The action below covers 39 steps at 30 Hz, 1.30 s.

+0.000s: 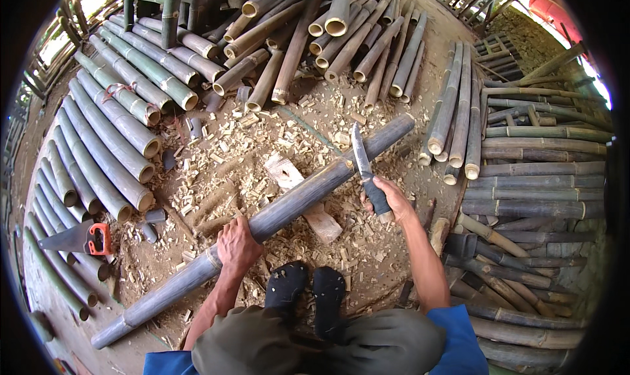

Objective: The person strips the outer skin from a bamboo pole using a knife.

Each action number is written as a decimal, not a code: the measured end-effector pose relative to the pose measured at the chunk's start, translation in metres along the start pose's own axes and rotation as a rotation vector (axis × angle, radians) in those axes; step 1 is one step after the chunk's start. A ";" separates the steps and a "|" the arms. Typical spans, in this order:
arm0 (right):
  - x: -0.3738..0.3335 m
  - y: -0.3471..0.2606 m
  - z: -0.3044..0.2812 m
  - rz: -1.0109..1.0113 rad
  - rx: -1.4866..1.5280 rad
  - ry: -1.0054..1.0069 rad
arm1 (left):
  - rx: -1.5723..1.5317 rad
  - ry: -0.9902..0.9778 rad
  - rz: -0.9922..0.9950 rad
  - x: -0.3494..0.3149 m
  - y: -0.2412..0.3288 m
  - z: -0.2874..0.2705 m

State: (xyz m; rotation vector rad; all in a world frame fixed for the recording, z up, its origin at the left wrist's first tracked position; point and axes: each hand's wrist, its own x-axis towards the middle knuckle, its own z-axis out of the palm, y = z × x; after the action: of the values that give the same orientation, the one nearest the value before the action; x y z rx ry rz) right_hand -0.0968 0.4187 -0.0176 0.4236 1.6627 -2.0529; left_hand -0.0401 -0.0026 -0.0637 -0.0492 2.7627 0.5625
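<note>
A long grey-brown bamboo pole (292, 204) lies slantwise before me, from the lower left to the upper right. My left hand (237, 245) is closed around it near its middle. Beneath the pole, a pale wooden block (321, 222) sits on the ground and sticks out on both sides. In my right hand (392, 199) is a knife (359, 153) with a dark wrapped handle. Its blade points up and away, overlapping the pole's far part in view; whether it touches the bamboo I cannot tell.
Wood chips (216, 158) litter the ground. Green bamboo poles (98, 138) lie in rows at the left, where a saw (79, 238) with an orange handle rests on them. More cut bamboo (289, 46) is heaped at the back, and stacked poles (538, 184) fill the right side.
</note>
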 end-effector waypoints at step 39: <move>0.009 0.036 0.034 -0.383 -0.939 0.512 | 0.000 -0.158 0.098 0.019 0.019 -0.029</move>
State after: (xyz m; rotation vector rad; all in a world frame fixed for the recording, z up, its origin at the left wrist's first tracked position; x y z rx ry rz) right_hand -0.0835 0.3781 -0.0449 0.3131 2.9430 -1.1614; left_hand -0.0687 0.0039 -0.0374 0.1258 2.6217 0.5663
